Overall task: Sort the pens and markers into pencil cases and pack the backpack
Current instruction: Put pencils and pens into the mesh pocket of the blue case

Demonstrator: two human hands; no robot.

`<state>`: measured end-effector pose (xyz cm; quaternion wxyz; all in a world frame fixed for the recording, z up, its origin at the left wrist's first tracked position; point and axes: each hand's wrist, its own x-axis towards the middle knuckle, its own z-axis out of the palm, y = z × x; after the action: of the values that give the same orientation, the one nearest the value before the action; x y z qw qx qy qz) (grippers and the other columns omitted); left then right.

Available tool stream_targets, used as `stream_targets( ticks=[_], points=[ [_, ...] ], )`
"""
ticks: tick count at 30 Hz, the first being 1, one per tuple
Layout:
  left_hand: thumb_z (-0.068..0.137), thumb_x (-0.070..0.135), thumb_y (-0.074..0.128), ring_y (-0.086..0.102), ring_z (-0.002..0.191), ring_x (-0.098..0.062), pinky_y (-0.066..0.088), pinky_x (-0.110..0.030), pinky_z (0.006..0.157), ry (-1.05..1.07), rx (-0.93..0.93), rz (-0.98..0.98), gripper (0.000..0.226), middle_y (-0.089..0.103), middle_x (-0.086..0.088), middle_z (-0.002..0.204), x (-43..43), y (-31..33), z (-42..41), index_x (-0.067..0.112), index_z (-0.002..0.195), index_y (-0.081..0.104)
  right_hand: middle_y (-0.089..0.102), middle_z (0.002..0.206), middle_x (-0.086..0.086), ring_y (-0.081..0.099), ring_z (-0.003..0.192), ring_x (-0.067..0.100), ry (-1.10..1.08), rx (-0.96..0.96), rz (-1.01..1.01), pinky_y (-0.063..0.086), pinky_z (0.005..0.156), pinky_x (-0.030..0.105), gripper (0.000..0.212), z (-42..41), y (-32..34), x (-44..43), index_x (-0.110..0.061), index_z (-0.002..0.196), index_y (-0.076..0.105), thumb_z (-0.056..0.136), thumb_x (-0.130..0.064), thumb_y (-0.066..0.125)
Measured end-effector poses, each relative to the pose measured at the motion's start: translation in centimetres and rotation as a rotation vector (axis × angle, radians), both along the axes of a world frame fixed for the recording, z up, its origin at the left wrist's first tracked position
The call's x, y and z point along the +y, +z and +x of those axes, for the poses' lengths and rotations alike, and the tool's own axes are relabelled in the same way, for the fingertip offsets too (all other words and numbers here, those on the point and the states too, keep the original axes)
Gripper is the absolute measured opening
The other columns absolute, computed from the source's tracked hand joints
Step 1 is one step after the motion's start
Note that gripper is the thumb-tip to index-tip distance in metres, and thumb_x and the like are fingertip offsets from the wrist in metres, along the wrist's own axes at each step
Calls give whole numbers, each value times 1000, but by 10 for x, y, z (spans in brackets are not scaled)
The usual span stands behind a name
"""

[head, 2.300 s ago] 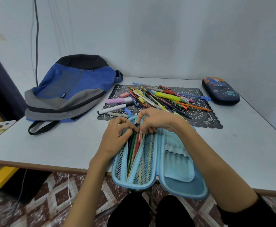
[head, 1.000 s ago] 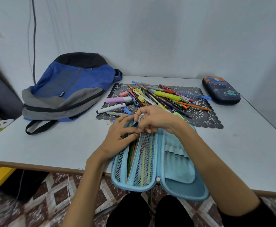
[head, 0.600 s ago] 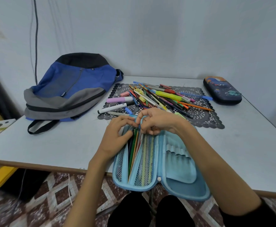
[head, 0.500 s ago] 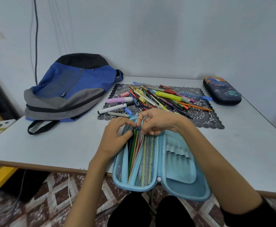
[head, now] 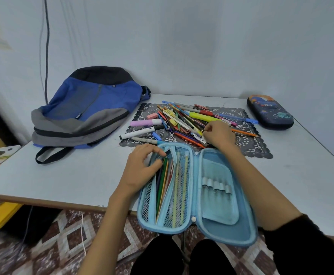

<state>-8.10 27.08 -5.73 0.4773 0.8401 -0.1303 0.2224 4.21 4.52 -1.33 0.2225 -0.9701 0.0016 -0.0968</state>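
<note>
The left hand (head: pixel 142 165) curls its fingers round a pocket edge of the open blue pencil case (head: pixel 217 197) at the table (head: pixel 63 175)'s near edge (pencils (head: pixel 163 175) inside). The right hand (head: pixel 218 133) curls onto the pens (head: pixel 182 120) mid-table; whether it grips one, I cannot tell. The backpack (head: pixel 86 108) lies at the far left.

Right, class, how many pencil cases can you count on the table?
2. The open light-blue pencil case lies at the near edge of the table; the closed dark-blue pencil case sits at far right, beside the mat. The backpack could hide more.
</note>
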Motion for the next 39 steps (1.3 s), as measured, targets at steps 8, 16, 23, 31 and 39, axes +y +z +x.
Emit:
stream_targets(
  ticks=[8,16,23,31,39],
  points=[
    [77,19,63,56,99,-8,47,-40,90,17,19,-26,14,63,20,98,0,0,-2,25,88,68,72,86,10,64,76,24,-53,-102,12,41,57,27,18,1,-6,2,-7,84,74,87,-12,57],
    [77,18,62,57,100,-9,47,-44,92,12,30,-39,14,63,20,97,0,1,-2,27,86,67,60,87,-8,55,73,7,69,-647,802,46,67,22,5,-12,40,12,-18,93,55,94,-23,57],
    [78,17,62,57,100,-12,47,-46,93,13,47,-48,12,63,19,97,-1,1,-3,26,86,66,64,71,5,51,50,12,257,-588,1179,41,47,22,7,-37,73,40,-13,92,56,97,-16,54],
    [77,16,61,57,99,-11,46,-44,95,18,61,-58,13,64,18,95,-2,2,-3,26,83,67,64,78,22,45,38,9,425,-78,939,33,37,16,11,-53,47,72,-2,97,59,96,-12,56],
    [73,27,58,58,97,-11,47,-40,93,16,59,-65,13,65,15,92,-2,4,-3,25,82,67,66,69,21,48,41,18,493,163,783,34,34,21,8,-56,32,73,-4,94,54,93,-8,61]
  ],
)
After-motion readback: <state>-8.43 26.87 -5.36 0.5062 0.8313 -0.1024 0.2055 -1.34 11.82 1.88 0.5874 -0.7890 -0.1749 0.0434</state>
